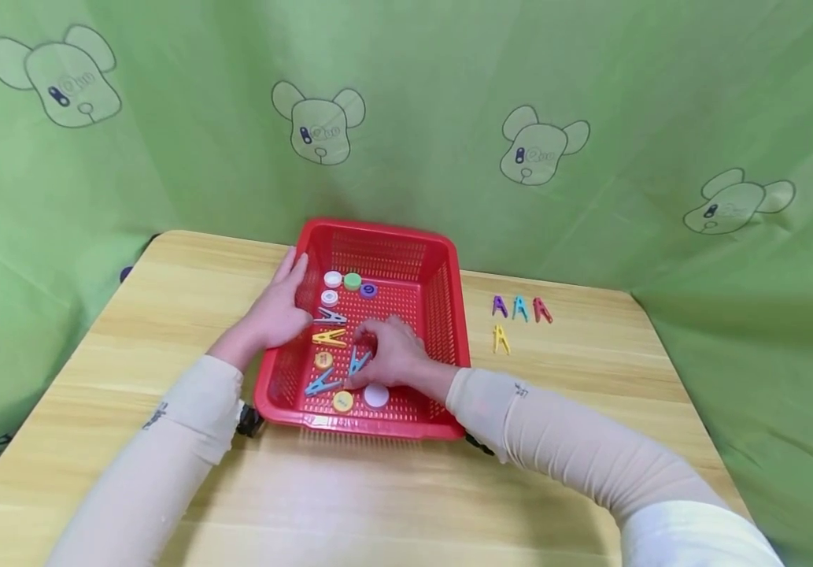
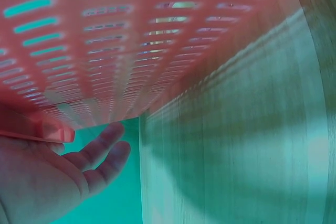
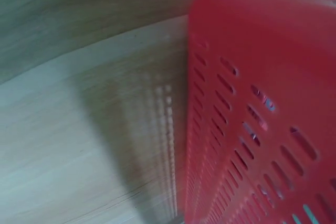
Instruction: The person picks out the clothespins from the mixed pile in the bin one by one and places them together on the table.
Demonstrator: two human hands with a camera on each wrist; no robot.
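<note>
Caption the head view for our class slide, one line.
Left hand on a red basket, right hand inside at a blue clip; four clips on the table.

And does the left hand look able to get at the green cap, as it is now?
Likely yes: the left hand is at the left rim of the basket, and nothing covers the green cap from above; the right hand is nearer the person.

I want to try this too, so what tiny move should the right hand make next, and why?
Perhaps the right hand should pick up the blue clothespin closest to it. The hand is right at that clothespin, though I can't tell whether it's gripped. Four clothespins lie on the table beside the red basket, so this one may belong there too.
</note>
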